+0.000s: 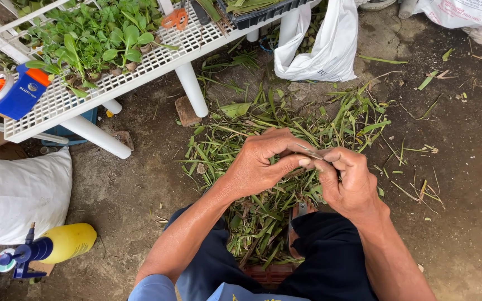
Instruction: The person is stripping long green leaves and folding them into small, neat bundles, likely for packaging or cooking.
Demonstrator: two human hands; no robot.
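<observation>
Head view looks straight down on two bare hands meeting over a heap of cut leaves. The left hand [260, 164] is curled nearly closed, thumb pressed forward, and pinches one end of a thin strip [308, 150] of dried leaf. The right hand [348, 178] is also curled, its fingers folded in and its thumb and forefinger nipping the same strip just beside the left thumb, so the two hands touch at the fingertips. The strip runs short and slightly slanted between them.

Directly under both hands lies the leaf pile [263, 206], a spread of long green and yellowing blades on the dirt floor [447, 167], reaching from between the person's knees out past the hands. Loose blades are scattered well beyond the right hand. A small piece of brick [187, 111] sits ahead of the left hand, near a white leg of the table [57, 103].

The table, a white slatted rack, stands ahead and to the left of the left hand. It carries small potted seedlings [101, 39], orange scissors [175, 18] and a tape dispenser [8, 89] in blue with an orange roll. A white plastic bag [319, 50] hangs ahead of the hands. Far off the left hand's side lie a white sack [18, 192] and a yellow spray bottle [57, 245] with a blue nozzle.
</observation>
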